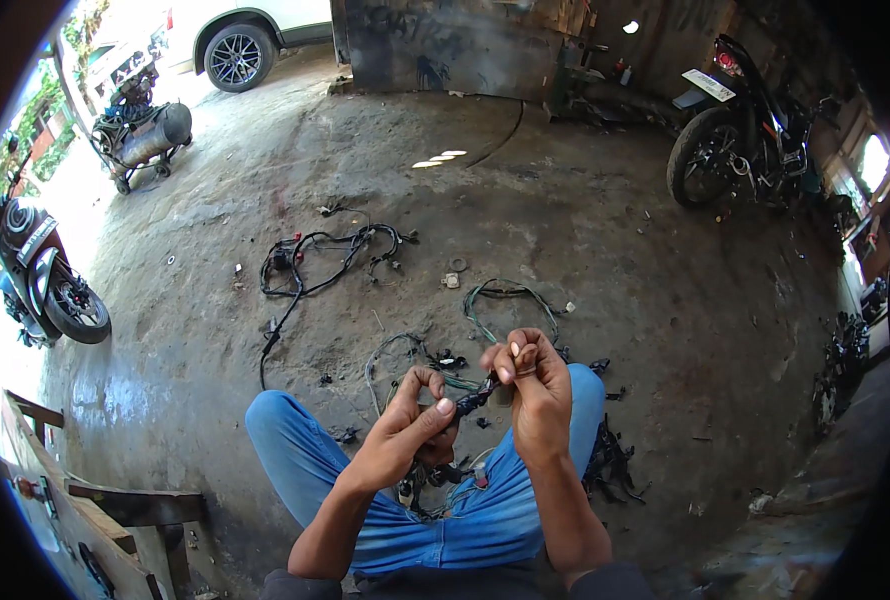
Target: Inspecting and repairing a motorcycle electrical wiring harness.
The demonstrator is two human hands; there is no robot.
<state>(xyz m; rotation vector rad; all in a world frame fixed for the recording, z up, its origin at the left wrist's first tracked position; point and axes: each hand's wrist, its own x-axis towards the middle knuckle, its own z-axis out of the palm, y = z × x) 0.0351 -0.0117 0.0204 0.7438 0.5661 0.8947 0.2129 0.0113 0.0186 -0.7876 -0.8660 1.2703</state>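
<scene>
Above my lap, my left hand [410, 430] is closed round a black, tape-wrapped wiring harness [473, 400], thumb along its top. The harness slants up to the right. At its upper end, my right hand [538, 395] is closed in a pinch, fingers curled against the thumb; what lies between those fingertips is too small to make out. Green wires [462, 382] show between the hands. Below them, more wires and connectors [430, 490] rest between my jean-clad legs, partly hidden by my left hand.
On the concrete floor ahead lie a black cable harness [305, 285] and a green wire loop [513, 290]. Black scraps [613, 462] lie beside my right knee. A wooden bench [135, 505] stands at left. Motorcycles [740, 140], an air compressor [150, 135] and a white car [265, 30] stand farther off.
</scene>
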